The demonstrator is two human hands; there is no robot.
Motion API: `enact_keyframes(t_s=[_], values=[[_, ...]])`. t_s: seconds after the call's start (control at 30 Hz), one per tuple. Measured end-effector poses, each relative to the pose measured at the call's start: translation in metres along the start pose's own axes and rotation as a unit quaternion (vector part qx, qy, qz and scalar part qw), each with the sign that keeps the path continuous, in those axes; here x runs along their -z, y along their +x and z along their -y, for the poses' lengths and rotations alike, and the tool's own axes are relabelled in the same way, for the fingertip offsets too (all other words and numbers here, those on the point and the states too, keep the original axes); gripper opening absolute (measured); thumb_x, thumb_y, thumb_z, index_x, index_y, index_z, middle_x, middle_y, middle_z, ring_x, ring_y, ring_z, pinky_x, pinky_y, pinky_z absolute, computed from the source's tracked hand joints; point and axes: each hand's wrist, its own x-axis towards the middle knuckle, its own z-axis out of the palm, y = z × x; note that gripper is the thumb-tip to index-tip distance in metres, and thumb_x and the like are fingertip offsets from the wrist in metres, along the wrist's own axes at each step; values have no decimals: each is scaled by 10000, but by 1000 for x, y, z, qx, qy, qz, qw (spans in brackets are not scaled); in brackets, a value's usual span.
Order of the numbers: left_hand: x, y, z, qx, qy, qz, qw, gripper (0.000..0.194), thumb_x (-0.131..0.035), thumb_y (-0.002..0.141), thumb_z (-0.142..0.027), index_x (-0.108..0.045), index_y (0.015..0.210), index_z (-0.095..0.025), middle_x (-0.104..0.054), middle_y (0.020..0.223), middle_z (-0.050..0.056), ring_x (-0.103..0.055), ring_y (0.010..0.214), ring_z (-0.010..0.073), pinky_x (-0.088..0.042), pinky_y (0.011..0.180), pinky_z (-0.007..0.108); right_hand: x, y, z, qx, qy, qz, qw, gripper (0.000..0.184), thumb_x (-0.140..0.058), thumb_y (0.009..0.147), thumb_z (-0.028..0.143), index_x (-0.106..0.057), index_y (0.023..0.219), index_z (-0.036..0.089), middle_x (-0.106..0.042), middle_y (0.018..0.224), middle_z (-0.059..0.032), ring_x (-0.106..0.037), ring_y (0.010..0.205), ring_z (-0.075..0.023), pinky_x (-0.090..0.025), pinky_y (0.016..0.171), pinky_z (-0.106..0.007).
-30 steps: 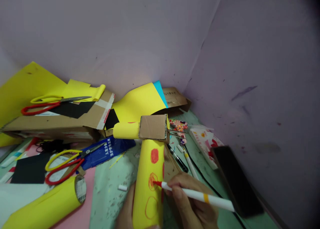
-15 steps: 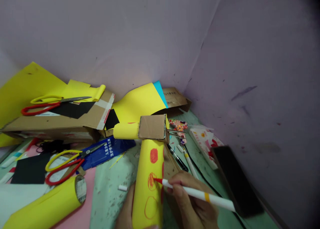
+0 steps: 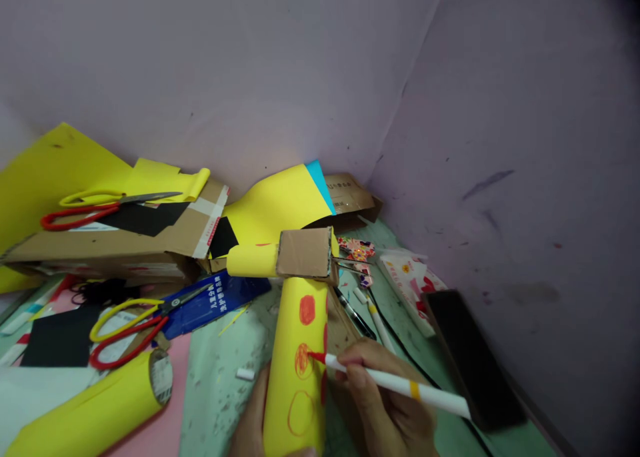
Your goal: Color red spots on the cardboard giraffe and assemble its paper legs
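My right hand (image 3: 380, 397) grips a white marker (image 3: 400, 385) with a red tip. The tip touches a half-filled red circle on a yellow paper tube (image 3: 299, 370) that rises from the bottom edge. My left hand (image 3: 250, 420) wraps round the tube's lower part from the left, mostly hidden behind it. On the tube are a filled red spot above the tip and an empty red outline below it. A cardboard piece (image 3: 306, 254) with a short yellow roll sits across the tube's top.
Red-and-yellow scissors (image 3: 135, 320) lie at the left, another pair (image 3: 105, 207) on a cardboard box (image 3: 175, 240). A yellow roll (image 3: 95, 410) lies bottom left. A black phone (image 3: 470, 357), pens and a packet sit at the right. Purple walls close the corner.
The marker tip has shifted slightly up along the red circle, which has filled in a little more. The tube and my left hand have barely moved.
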Motion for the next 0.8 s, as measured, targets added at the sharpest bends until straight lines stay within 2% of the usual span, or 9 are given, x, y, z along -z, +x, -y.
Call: enact_keyframes(t_s=[0.13,0.27,0.43,0.67,0.8], values=[[0,0,2,4,-6,3,1000,914,-850,413,-541,-511,1207,-239,-705,945,55,-653,846,298,-529,742,393,-2,0,2,0,1,-18,1000,133,-563,907,286,-682,884,232,-680,725,-42,-650,664,-205,-523,576,-301],[0,-1,1,4,-7,0,1000,894,-853,431,-510,-496,1202,-232,-703,927,47,-652,836,291,-518,728,377,-2,0,6,-24,19,-5,1000,119,-564,911,250,-666,849,242,-648,682,-10,-620,632,-174,-460,534,-263],[-1,-2,-4,3,-6,2,1000,866,-848,438,-499,-514,1188,-222,-704,927,42,-657,846,294,-520,745,370,-3,1,9,-49,27,-9,998,126,-559,926,309,-669,883,263,-638,715,-5,-614,662,-178,-459,581,-277],[-1,-3,-7,1,-22,15,1000,868,-841,446,-542,-524,1182,-210,-718,908,43,-668,812,286,-536,729,369,1,12,17,-20,31,53,998,288,-471,958,271,-598,710,203,-540,575,-5,-582,583,-161,-386,465,-246],[-1,-4,-7,0,-32,17,999,836,-838,469,-542,-535,1177,-215,-719,911,43,-667,810,286,-533,722,371,-1,5,12,-28,27,18,999,190,-529,936,254,-650,794,217,-598,641,-7,-598,608,-157,-431,507,-248]])
